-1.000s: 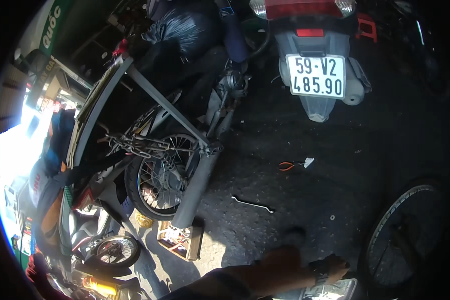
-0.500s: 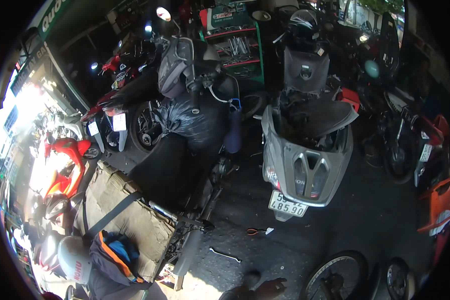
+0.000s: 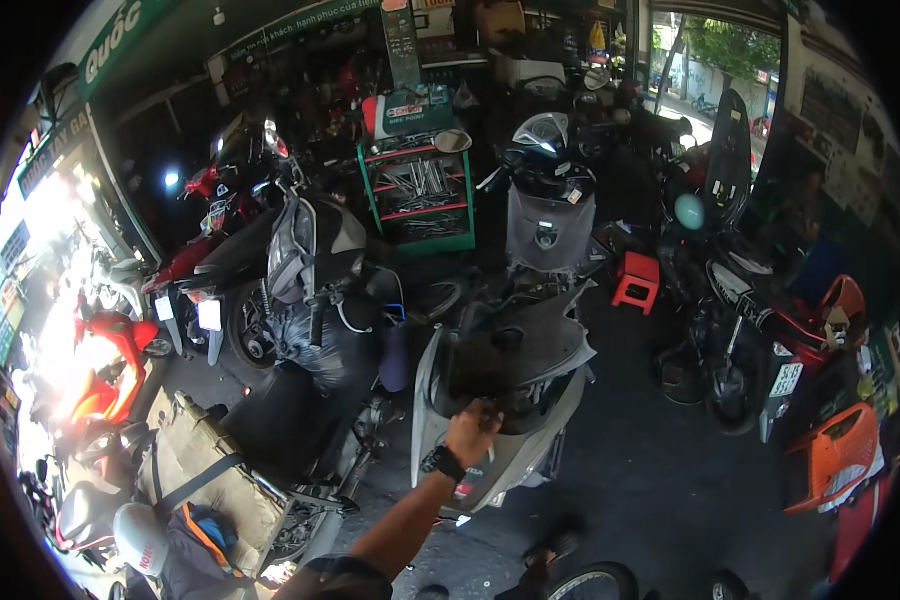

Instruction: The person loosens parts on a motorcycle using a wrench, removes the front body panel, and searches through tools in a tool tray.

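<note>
My left hand (image 3: pixel 473 432), with a dark watch (image 3: pixel 444 462) on its wrist, reaches to the tail of a grey scooter (image 3: pixel 435 400). Its fingers are curled closed at the rim of the open seat area; what lies inside them is hidden. A loose grey-black panel (image 3: pixel 540 345) rests over the scooter's body just beyond the hand. My right hand is out of view. A foot in a dark shoe (image 3: pixel 567 541) shows at the lower edge.
A motorbike with a worn tan box (image 3: pixel 192 450) stands at left, a white helmet (image 3: pixel 138 538) beside it. Behind are a green tool rack (image 3: pixel 420 195) and a red stool (image 3: pixel 635 283). Motorbikes and an orange chair (image 3: pixel 835 455) stand at right. A wheel (image 3: pixel 595 582) lies at the bottom.
The view has tilted up and shifted right, so the scooter sits lower and further left. My left arm has come in, its hand now at the scooter's tail.
</note>
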Available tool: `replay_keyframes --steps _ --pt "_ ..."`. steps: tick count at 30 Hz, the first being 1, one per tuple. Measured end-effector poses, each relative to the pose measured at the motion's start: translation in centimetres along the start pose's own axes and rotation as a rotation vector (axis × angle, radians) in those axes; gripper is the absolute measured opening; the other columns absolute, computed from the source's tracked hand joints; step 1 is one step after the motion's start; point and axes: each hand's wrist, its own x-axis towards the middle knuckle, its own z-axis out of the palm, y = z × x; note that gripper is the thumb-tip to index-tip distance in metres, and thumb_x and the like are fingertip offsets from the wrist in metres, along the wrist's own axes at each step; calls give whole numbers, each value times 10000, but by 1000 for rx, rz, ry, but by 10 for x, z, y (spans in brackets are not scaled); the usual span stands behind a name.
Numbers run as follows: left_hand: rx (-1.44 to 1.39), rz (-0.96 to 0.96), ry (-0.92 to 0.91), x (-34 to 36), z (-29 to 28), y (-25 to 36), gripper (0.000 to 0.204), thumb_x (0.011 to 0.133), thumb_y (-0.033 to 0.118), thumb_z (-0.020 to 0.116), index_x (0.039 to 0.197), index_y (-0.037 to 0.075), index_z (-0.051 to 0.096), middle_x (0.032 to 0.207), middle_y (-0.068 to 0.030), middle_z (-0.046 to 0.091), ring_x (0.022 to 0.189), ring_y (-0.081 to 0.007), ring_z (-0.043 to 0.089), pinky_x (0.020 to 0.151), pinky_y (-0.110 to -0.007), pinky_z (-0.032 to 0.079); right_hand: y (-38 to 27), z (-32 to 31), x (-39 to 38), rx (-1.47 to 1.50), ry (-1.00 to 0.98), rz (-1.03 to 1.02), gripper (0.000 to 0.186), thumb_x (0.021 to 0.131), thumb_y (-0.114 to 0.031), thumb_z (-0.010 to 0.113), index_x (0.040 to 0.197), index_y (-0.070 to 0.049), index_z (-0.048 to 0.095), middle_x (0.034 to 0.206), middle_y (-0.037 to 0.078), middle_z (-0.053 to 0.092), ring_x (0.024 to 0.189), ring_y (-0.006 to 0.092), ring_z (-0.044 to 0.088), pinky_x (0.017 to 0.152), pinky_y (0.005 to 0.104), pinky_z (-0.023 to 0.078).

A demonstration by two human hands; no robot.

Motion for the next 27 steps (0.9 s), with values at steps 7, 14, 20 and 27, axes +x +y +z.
replay_keyframes --steps 7,14,20,27 --pt "861 -344 -77 6 21 -37 526 964 578 482 1090 115 696 886 -216 723 820 -421 696 785 -538 520 36 -174 56 144 53 54 371 940 -343 674 1210 -89 648 1144 87 675 1077 235 616 927 414 497" --pt "775 -729 181 14 11 -44 620 938 611 486 1031 55 745 869 -259 708 901 -442 684 787 -536 505 68 -300 111 260 37 94 369 935 -326 680 1220 -92 658 1201 94 671 1130 252 610 988 413 482" --pt "516 -791 498 88 29 -39 571 962 512 525 974 -27 715 802 -247 689 798 -407 671 694 -472 478 87 -406 177 348 29 156 369 931 -311 685 1228 -94 666 1249 100 668 1176 267 605 1041 413 469" --pt "-24 -294 543 362 167 13 342 980 303 637 892 -27 637 764 -60 632 726 -112 525 656 -327 442 61 -542 225 1167 166 542 397 949 -292 668 1227 -9 653 1226 181 651 1123 301 629 920 436 543"
